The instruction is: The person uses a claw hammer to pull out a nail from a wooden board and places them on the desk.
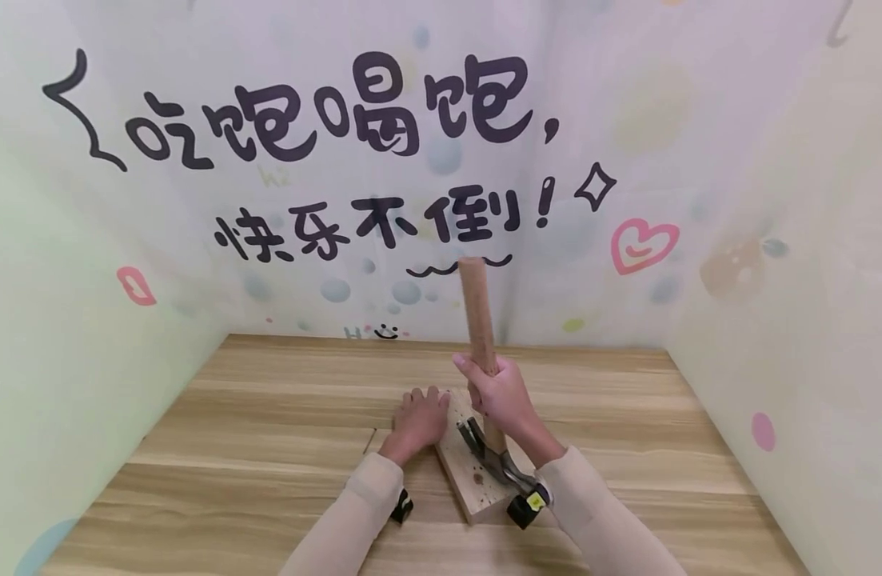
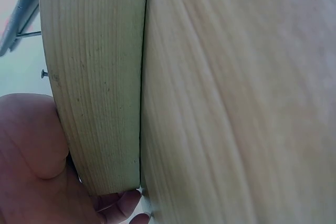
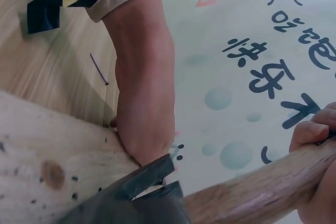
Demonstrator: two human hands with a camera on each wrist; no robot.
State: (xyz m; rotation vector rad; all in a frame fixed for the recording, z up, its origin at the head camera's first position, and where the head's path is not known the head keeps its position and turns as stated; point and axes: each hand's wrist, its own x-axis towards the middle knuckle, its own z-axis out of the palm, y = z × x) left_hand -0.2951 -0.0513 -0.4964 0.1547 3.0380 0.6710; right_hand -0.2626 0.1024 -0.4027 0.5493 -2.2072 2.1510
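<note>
My right hand (image 1: 501,392) grips the wooden handle of a claw hammer (image 1: 476,308), which stands nearly upright with its metal head low over a wooden board (image 1: 458,464). Near the claw (image 2: 20,17), the left wrist view shows a nail shank (image 2: 29,34) sticking out of the board. A second nail (image 2: 44,74) protrudes closer to the left hand. At the board's far end my left hand (image 1: 422,418) holds it, palm over the top and fingertips curled round the end. Dark holes and a brown knot (image 3: 52,176) mark the board's face.
A loose nail (image 1: 370,440) lies on the wood-grain table (image 1: 268,448), left of the board. Printed cloth walls (image 1: 764,320) enclose the table at the back and sides. Each sleeve cuff carries a black strap device (image 1: 524,510).
</note>
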